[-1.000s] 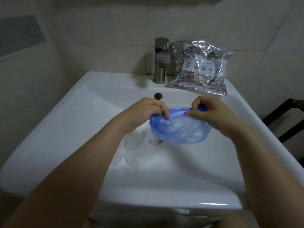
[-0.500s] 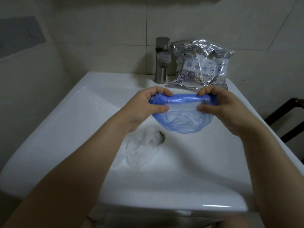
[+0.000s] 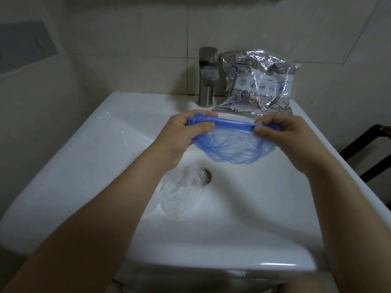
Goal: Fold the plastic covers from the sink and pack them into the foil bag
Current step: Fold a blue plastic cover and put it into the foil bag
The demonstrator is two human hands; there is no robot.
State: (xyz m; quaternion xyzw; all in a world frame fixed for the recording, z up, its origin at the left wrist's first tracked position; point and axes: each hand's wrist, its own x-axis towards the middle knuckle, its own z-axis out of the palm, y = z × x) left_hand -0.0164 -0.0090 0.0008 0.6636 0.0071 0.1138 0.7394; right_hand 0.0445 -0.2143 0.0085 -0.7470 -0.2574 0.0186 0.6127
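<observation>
A blue plastic cover hangs over the white sink, its elastic rim stretched taut into a straight band. My left hand pinches the rim's left end between thumb and fingers. My right hand pinches the right end the same way. Below, a clear plastic cover lies crumpled in the basin beside the drain. The silver foil bag with blue drawings leans against the wall on the sink's back ledge, right of the faucet.
A steel faucet stands at the back middle of the sink. Tiled walls close in behind and to the left. A dark frame shows at the right edge.
Both hands lifted the blue cover higher and pulled apart, stretching its bunched rim into a long straight band. The clear cover stayed in the basin.
</observation>
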